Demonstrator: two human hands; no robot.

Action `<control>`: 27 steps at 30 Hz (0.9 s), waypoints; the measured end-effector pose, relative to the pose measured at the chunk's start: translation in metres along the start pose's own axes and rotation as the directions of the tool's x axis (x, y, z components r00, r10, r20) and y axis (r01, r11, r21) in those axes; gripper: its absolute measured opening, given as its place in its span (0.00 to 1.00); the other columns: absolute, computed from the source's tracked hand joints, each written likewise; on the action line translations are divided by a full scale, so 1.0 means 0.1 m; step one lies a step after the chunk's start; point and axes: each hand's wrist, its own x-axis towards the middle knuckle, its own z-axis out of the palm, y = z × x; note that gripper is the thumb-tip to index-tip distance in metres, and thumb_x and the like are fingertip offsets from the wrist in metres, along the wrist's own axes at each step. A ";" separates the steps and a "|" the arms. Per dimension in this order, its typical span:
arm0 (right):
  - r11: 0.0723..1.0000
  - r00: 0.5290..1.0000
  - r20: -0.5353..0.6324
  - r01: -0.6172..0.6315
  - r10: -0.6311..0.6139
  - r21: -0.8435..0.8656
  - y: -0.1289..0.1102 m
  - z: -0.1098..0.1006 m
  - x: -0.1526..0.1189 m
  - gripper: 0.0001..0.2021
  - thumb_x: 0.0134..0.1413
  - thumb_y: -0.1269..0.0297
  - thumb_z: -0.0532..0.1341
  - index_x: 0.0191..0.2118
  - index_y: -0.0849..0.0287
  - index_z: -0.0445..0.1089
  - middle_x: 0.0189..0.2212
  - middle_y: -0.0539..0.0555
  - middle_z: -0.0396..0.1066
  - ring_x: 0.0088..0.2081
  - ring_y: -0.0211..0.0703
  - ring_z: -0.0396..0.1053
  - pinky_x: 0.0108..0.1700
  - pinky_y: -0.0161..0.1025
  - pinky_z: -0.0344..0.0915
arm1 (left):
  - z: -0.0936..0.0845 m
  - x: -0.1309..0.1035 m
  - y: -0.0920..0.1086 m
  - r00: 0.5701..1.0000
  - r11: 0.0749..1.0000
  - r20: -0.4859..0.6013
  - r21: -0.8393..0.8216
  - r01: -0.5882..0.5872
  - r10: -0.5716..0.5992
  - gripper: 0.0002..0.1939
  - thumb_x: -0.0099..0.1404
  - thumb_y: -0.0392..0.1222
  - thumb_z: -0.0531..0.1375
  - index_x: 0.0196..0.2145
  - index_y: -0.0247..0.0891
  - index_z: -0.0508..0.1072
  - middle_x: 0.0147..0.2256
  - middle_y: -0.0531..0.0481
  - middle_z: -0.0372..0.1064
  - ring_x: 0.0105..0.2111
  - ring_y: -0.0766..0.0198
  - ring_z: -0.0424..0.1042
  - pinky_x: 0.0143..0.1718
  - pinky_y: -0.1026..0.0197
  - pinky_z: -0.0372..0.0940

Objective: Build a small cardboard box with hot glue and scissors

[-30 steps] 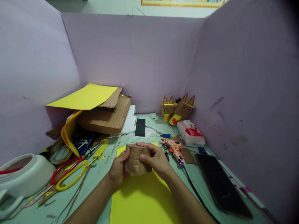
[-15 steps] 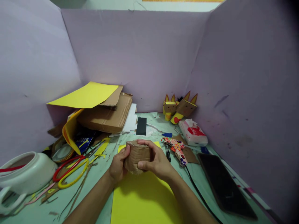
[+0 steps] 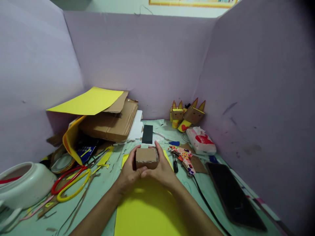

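A small brown cardboard box (image 3: 147, 156) is held above a sheet of yellow paper (image 3: 145, 209), its flat top and front edge facing me. My left hand (image 3: 130, 172) grips its left side, fingers along the edge and thumb at the front. My right hand (image 3: 161, 170) is wrapped round the right side, with its thumb meeting the left one below the front face. The underside and back of the box are hidden.
On the left are red-and-yellow scissors (image 3: 73, 183), a white pot (image 3: 29, 183) and stacked cardboard (image 3: 110, 123). To the right lie a patterned glue gun (image 3: 184, 159) with a black cord, a phone (image 3: 233, 193) and a tissue pack (image 3: 201, 141). Cardboard animal figures (image 3: 193, 114) stand behind.
The box has been turned in my hands: its ridged, rounded-looking side faced me before, and a smooth flat face shows now. Both thumbs have come together at its front.
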 end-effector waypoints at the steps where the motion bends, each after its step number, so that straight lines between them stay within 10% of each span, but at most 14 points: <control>1: 1.000 1.000 -0.028 -0.004 0.004 0.001 0.02 0.03 0.00 0.59 0.21 0.66 0.74 0.64 0.53 0.44 0.58 0.61 0.55 0.53 0.54 0.64 0.54 0.49 0.60 | 0.02 -0.01 -0.02 1.000 1.000 0.010 0.009 0.007 -0.008 0.45 0.46 0.50 0.69 0.57 0.37 0.52 0.52 0.36 0.64 0.49 0.45 0.67 0.47 0.55 0.64; 10: 0.963 0.984 -0.176 -0.008 -0.041 -0.269 0.22 0.04 -0.02 0.31 0.33 0.55 0.66 0.47 0.56 0.59 0.40 0.55 0.65 0.40 0.51 0.66 0.42 0.45 0.65 | 0.11 -0.13 -0.13 0.993 0.981 -0.037 0.155 0.117 -0.113 0.37 0.51 0.38 0.65 0.54 0.41 0.51 0.48 0.41 0.65 0.45 0.53 0.68 0.45 0.54 0.65; 23: 0.991 0.990 -0.141 0.002 -0.020 -0.131 0.26 -0.03 -0.03 0.36 0.35 0.50 0.67 0.53 0.56 0.57 0.51 0.58 0.62 0.48 0.53 0.65 0.48 0.45 0.63 | -0.09 -0.05 -0.04 0.974 0.982 0.130 -0.020 0.189 -0.185 0.47 0.43 0.42 0.70 0.58 0.40 0.54 0.57 0.40 0.57 0.54 0.48 0.61 0.51 0.53 0.60; 27: 0.999 0.985 -0.169 -0.030 0.023 -0.043 0.29 -0.01 0.01 0.40 0.36 0.48 0.66 0.56 0.58 0.56 0.55 0.60 0.59 0.51 0.54 0.64 0.50 0.45 0.62 | -0.07 0.10 0.04 0.968 0.982 -0.179 -0.102 0.159 -0.176 0.35 0.55 0.55 0.59 0.57 0.36 0.60 0.59 0.39 0.57 0.59 0.51 0.55 0.55 0.56 0.55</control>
